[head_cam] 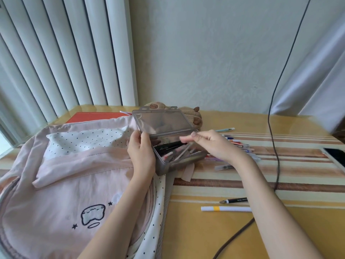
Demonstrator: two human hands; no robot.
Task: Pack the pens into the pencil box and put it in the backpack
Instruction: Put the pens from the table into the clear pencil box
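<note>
A smoky grey see-through pencil box [169, 168] sits with its lid [162, 119] raised, at the pink backpack's [74, 184] right edge. Several pens lie inside it. My left hand [141, 152] grips the box's left end. My right hand [211, 144] hovers over the open box, fingers pinched on a blurred pen [183, 152] that slants down into it. More pens [240, 144] lie in a loose pile right of the box. A black pen [233, 200] and a white pen with a yellow band [225, 208] lie nearer me.
A brown plush toy [194, 114] sits behind the box, an orange book [93, 115] behind the backpack. A phone [336, 156] lies at the right edge. A dark cable [274, 128] hangs from the wall across the striped tablecloth. A teal pen [225, 130] lies farther back.
</note>
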